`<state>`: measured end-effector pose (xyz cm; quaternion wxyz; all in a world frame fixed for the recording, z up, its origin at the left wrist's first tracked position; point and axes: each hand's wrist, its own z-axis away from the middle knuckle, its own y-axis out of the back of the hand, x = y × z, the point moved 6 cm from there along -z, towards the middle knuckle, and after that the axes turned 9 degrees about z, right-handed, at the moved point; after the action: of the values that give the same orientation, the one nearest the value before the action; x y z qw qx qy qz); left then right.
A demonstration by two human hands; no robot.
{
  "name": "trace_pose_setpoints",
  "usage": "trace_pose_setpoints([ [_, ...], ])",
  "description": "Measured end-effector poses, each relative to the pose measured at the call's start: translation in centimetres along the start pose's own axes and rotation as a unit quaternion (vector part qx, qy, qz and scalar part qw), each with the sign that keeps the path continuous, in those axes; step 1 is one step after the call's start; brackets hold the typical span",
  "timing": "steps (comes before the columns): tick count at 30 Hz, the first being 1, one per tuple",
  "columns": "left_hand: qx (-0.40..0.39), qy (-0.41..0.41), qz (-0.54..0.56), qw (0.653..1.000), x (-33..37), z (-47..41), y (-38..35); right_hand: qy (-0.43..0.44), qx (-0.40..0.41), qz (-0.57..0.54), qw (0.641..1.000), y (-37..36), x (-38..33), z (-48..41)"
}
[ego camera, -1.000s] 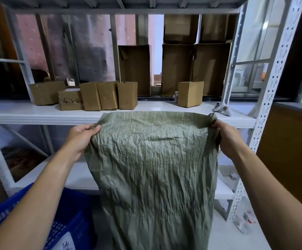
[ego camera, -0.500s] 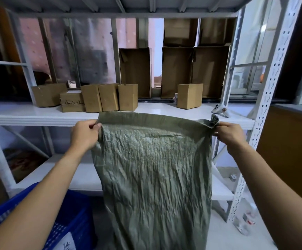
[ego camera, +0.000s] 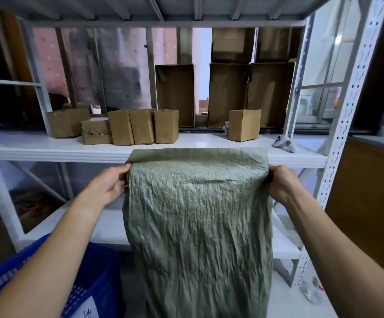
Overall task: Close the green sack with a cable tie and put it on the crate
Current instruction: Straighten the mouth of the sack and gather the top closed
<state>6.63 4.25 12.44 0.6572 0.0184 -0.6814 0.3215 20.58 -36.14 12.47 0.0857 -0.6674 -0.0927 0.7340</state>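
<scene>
A crumpled green woven sack (ego camera: 198, 226) hangs upright in front of me, its mouth at the top. My left hand (ego camera: 108, 184) grips the left corner of the mouth and my right hand (ego camera: 280, 182) grips the right corner, stretching the top edge flat between them. The far side of the mouth rises a little above my fingers. The sack's bottom runs out of the frame. A blue plastic crate (ego camera: 90, 278) stands at the lower left, partly behind my left forearm. No cable tie is visible.
A white metal rack is straight ahead; its middle shelf (ego camera: 48, 150) carries several small cardboard boxes (ego camera: 140, 126) and a white handheld device (ego camera: 284, 143). Taller open cartons (ego camera: 250, 95) stand behind. A perforated upright (ego camera: 344, 125) is at the right, beside a brown cabinet (ego camera: 370, 203).
Both hands have shifted along the sack's mouth and pulled it taut; the back edge of the opening now stands up above the front edge. The sack sits slightly lower against the shelf.
</scene>
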Motion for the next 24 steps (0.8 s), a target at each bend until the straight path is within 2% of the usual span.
trace_pose_setpoints([
  [3, -0.007, 0.015, 0.011, 1.0, -1.0, -0.1, -0.5, 0.005, -0.008, -0.01, 1.0, -0.7, -0.1, 0.3],
  [8, 0.029, -0.023, 0.049, 0.998, -1.8, -0.6, -1.4, 0.025, -0.066, -0.059, 0.996, -0.8, -0.6, 2.0],
  [13, -0.086, -0.028, 0.027, 0.996, -1.5, 0.3, -2.8, 0.052, -0.003, 0.056, 0.997, 0.0, -0.6, 1.5],
  [17, -0.038, -0.055, -0.005, 0.998, -1.6, -0.3, -1.7, 0.061, 0.052, 0.087, 0.993, 0.5, -0.6, 1.2],
  [21, -0.025, -0.091, -0.024, 0.995, -1.4, -0.4, -1.5, 0.107, 0.01, 0.144, 0.984, 0.2, -0.8, 1.3],
  [24, -0.018, -0.128, -0.086, 0.988, -0.7, -0.1, -1.3, 0.136, -0.044, 0.206, 0.968, -0.1, -0.7, 1.0],
])
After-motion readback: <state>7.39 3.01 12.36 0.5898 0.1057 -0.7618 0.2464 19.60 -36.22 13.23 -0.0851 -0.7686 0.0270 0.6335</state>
